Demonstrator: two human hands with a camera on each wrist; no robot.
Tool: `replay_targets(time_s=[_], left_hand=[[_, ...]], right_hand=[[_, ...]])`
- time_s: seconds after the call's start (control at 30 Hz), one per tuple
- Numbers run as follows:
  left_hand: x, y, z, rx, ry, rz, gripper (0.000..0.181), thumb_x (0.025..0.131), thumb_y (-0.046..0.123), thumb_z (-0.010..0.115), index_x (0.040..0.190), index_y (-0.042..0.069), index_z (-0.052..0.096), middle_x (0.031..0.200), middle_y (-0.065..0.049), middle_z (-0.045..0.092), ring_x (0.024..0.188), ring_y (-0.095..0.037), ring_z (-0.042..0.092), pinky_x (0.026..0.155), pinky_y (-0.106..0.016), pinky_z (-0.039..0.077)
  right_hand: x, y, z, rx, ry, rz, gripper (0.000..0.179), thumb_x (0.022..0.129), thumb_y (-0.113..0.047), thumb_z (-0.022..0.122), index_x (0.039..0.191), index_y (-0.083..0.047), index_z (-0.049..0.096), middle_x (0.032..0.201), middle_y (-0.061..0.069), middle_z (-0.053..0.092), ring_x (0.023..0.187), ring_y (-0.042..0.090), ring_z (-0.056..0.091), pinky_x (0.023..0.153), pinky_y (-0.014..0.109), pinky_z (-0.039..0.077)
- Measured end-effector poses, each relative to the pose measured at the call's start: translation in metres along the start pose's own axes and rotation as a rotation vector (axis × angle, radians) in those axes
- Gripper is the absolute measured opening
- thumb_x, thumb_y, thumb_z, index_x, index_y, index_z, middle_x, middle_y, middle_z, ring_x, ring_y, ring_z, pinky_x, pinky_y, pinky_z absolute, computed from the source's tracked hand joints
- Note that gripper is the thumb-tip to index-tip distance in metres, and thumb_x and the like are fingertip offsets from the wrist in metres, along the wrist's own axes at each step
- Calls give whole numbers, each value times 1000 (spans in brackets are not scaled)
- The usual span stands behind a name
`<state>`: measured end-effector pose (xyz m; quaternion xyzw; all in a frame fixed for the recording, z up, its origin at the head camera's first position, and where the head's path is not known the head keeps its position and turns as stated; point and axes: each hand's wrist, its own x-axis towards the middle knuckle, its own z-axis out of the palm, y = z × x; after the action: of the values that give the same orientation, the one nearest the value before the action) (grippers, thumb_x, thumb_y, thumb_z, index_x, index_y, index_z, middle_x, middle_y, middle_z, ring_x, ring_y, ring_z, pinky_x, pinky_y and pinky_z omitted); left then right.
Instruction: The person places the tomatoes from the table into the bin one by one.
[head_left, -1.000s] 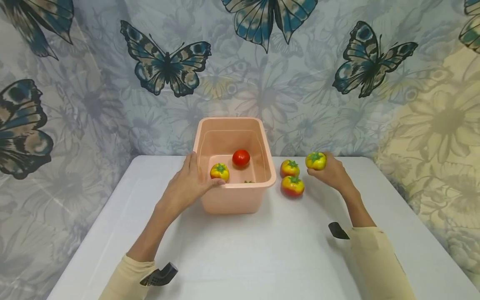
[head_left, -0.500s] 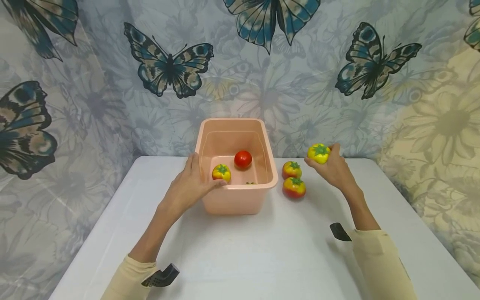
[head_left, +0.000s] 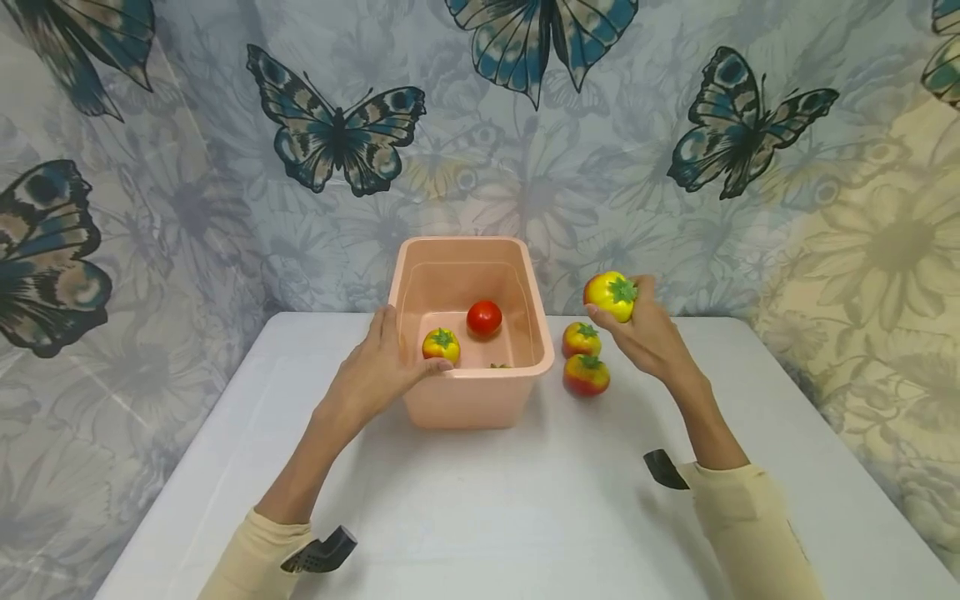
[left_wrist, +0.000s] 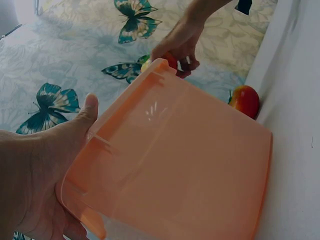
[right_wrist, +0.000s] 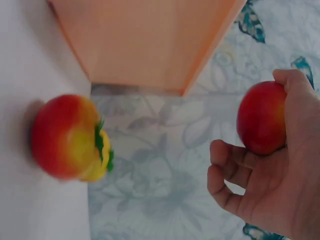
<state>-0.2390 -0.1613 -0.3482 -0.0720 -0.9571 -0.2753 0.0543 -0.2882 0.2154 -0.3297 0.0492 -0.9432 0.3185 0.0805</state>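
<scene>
My right hand (head_left: 651, 337) holds a yellow-and-red tomato (head_left: 606, 293) with a green leafy top, in the air right of the peach plastic tub (head_left: 465, 404). The right wrist view shows this tomato's red underside between thumb and fingers. My left hand (head_left: 371, 373) grips the tub's near left corner, thumb over the front rim and fingers along the left side. Inside the tub lie a yellow tomato (head_left: 441, 342) and a red one (head_left: 484, 318); a green tip (head_left: 500, 365) shows behind the front rim, the rest hidden.
Two more tomatoes, a rear one (head_left: 581, 338) and a front one (head_left: 586, 375), rest on the white table (head_left: 495, 508) just right of the tub. A butterfly-patterned wall covering (head_left: 540, 183) rises behind the table's back edge.
My right hand has lifted the tomato from near the table, turned it, and moved it left toward the tub. The left hand and tub have stayed in place.
</scene>
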Motion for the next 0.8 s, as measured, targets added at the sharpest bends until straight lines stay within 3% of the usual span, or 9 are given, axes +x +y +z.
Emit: replay_targets(time_s=[0.33,0.53,0.8], left_hand=[[-1,-2,2,-7,2,-1,126,68,88,54,155,9,10,152,-13,30,120,-34,54,95,-53,51],[-2,-1,3,-14,4,-15,126,67,89,55,155,9,11,150,-13,33,116,-32,56,93,-52,52],[0,-2,1,7,26,7,128,65,92,50,154,8,13,147,-13,35,113,-32,56,92,-50,53]], right_hand=[[-7,-42,18,50,-13,-83,89,86,-68,55,145,-15,15,102,15,60,86,31,61,78,42,52],[-5,-60,31,54,-53,-129,92,85,-68,58,146,-18,11,99,16,61,68,25,64,68,34,53],[2,-76,42,54,-38,-221,92,84,-67,59,147,-15,17,119,12,56,104,30,59,91,48,53]])
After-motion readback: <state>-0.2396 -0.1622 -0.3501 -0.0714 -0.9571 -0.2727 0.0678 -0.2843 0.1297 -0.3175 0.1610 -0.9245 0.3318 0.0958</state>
